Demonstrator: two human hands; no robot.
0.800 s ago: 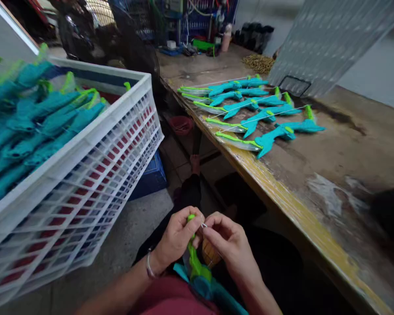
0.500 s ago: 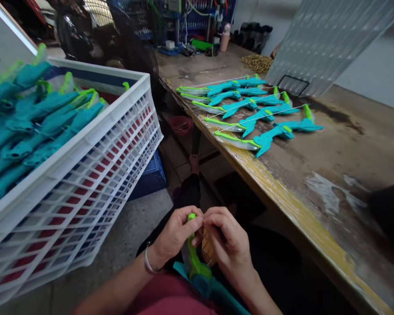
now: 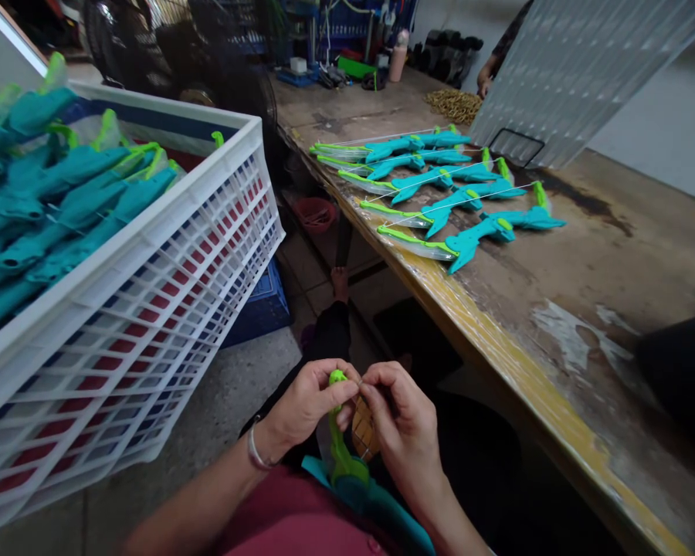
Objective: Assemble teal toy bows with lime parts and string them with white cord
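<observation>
In my lap lies a toy bow with a teal body and a lime-green limb (image 3: pixel 341 455), its limb tip pointing up between my hands. My left hand (image 3: pixel 316 398) is closed around that tip, thumb and forefinger pinched at its right side. Fingertip to fingertip with it, my right hand (image 3: pixel 402 413) pinches a thin white bowstring; the string's end is mostly hidden by the fingers. Several matching toy bows (image 3: pixel 452 201) lie in a row on the wooden table (image 3: pixel 614 278), their white strings stretched across them.
A white plastic crate (image 3: pixel 208 255) heaped with teal bow parts (image 3: pixel 63 201) stands at left. A black bucket (image 3: pixel 677 363) with green pieces sits at the right table edge. Farther back are a golden pile (image 3: pixel 455 106), a clear corrugated panel (image 3: pixel 561 85) and another person's hand (image 3: pixel 485 77).
The white string end that showed between my fingertips is now mostly covered. My right hand has turned slightly, still pinching. The view shifted a little, bringing more of the bucket and the other person into sight.
</observation>
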